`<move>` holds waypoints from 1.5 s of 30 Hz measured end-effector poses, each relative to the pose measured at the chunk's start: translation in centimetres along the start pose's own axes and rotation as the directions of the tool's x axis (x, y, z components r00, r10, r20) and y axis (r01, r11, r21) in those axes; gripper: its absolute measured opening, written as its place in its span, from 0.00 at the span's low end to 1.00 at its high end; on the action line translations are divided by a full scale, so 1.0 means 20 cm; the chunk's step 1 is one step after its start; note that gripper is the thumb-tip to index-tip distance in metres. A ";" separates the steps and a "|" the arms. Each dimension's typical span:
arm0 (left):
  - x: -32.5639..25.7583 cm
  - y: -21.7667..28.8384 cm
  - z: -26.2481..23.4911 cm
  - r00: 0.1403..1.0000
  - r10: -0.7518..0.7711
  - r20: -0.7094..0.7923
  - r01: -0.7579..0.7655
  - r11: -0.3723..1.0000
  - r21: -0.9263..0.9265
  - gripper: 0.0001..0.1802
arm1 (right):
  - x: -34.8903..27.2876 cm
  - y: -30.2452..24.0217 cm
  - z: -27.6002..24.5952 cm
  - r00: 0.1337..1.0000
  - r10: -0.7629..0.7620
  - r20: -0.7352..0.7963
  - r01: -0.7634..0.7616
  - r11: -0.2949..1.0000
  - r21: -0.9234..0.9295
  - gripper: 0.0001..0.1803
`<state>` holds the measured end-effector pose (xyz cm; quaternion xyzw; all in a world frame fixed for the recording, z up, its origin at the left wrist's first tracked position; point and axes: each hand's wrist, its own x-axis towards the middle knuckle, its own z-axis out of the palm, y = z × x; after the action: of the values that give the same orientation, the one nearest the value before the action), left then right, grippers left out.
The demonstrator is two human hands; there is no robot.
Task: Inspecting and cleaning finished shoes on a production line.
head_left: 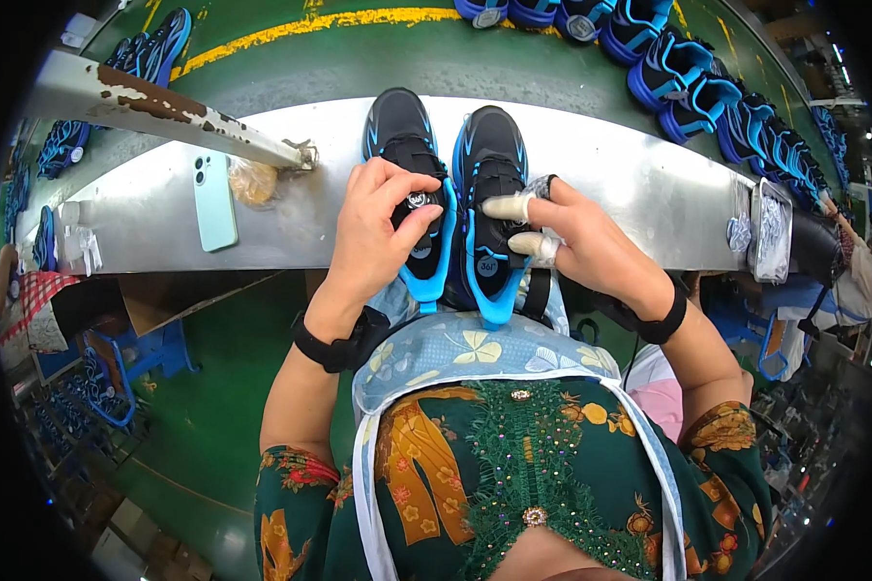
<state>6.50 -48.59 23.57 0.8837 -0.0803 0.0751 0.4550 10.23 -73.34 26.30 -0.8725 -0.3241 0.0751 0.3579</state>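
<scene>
Table edge: the grey metal table (610,165) runs left to right as a narrow strip; its near edge lies just under the hands, and the heels of both shoes jut out past it toward the person
Far edge: beyond the table lies green floor with a yellow line (310,24), and a row of blue and black shoes (688,77) curves away toward the upper right
Open room left: bare table between the left shoe and a pale green phone (213,201) lying flat; a crumpled clear bag (252,181) sits just beside the phone, where a rusty white bar (155,108) slants down onto the table
Open room right: a longer bare stretch reaches as far as a small tray of silvery packets (770,228) at the table's right end
Left shoe (404,145): black with blue trim, toe pointing away, standing touching its partner
Right shoe (491,160): same kind, parallel and just to the right
Left hand (378,237): curled over the left shoe's tongue, thumb and fingertips pinched on a round black dial at the strap; the shoe lies under the palm
Right hand (591,247): rests against the right shoe's outer side, fingers loosely half open; two fingertips in pale rubber cots (507,206) press on the strap, with crinkled clear film by the knuckles; I cannot tell whether it grips anything
Wrists: a black band on each
</scene>
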 end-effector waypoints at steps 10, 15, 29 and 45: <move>0.04 0.00 -0.04 0.970 0.081 0.229 -0.063 0.994 -0.084 0.16 | -0.02 0.03 -0.01 0.998 -0.030 0.053 0.031 0.999 -0.019 0.17; 0.02 0.03 -0.03 0.981 0.034 0.190 -0.017 0.995 -0.094 0.16 | 0.00 0.00 0.01 0.999 -0.001 -0.033 -0.008 0.966 -0.260 0.21; -0.01 0.05 0.01 1.000 -0.019 0.014 0.021 0.987 -0.160 0.15 | -0.02 -0.01 0.03 0.994 -0.096 -0.053 0.083 0.975 -0.206 0.20; -0.01 0.05 0.01 0.994 -0.105 -0.015 0.100 0.976 -0.196 0.14 | -0.04 0.00 0.00 0.997 -0.041 0.068 0.047 0.994 -0.094 0.18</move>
<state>6.09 -49.40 24.26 0.8369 -0.0359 0.0547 0.5435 9.62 -73.85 26.15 -0.8783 -0.3579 0.0804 0.3066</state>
